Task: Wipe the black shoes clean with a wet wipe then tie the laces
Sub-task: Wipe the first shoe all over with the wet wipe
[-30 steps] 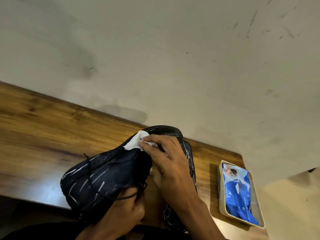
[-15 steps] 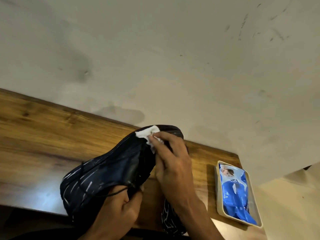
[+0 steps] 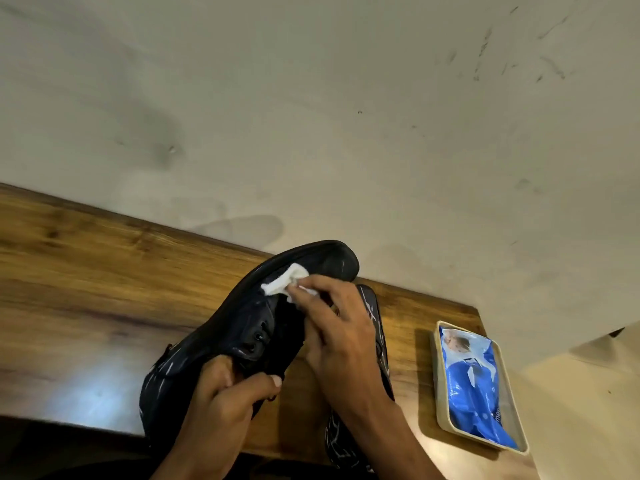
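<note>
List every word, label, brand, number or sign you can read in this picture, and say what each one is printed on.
"me": white letters cut off at the lower edge of the blue wet wipe pack, which lies in the cream tray; the rest of the word is hidden.
The picture at the top of the pack has no legible text.
The held black shoe and the second black shoe show only white streaks, no readable lettering.
The wet wipe carries no print.

Both hands bare, no gloves, rings or watch seen. L hand [image 3: 221, 403] & R hand [image 3: 341, 336]: short nails, thumbnail of L plainly visible. Both forearms bare to frame edge, no sleeves. Dark clothing at bottom edge, too dim for detail.
</note>
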The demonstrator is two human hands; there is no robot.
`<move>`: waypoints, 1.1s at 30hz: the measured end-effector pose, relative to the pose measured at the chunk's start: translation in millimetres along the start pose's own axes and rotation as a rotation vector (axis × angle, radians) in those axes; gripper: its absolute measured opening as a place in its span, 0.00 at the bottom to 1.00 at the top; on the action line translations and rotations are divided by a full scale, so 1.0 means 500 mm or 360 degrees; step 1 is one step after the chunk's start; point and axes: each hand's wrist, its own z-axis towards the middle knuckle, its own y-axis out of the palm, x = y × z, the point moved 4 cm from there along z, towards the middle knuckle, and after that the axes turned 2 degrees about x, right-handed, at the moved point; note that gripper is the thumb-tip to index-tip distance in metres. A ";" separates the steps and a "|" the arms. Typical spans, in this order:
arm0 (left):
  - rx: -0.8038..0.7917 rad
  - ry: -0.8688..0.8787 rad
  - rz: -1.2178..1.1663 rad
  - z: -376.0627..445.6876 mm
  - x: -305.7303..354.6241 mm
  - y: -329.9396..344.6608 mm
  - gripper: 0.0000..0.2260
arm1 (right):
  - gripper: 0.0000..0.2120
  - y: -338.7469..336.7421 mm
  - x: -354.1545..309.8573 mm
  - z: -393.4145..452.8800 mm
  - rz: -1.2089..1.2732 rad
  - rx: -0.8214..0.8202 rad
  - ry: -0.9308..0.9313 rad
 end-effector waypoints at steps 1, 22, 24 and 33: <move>-0.0092 0.0009 -0.0226 0.000 0.008 0.005 0.24 | 0.15 0.005 -0.014 -0.006 0.0043 -0.0016 -0.0042; -0.0290 -0.0275 -0.1223 0.023 0.049 0.001 0.30 | 0.15 -0.002 -0.021 -0.033 0.0292 -0.0017 0.0069; -0.0303 -0.0288 -0.1233 0.022 0.049 -0.001 0.30 | 0.15 -0.004 -0.038 -0.042 0.0383 -0.0008 0.0092; -0.0199 -0.0470 -0.1186 0.029 0.029 0.002 0.26 | 0.14 -0.021 0.038 0.039 0.0129 0.0193 0.0133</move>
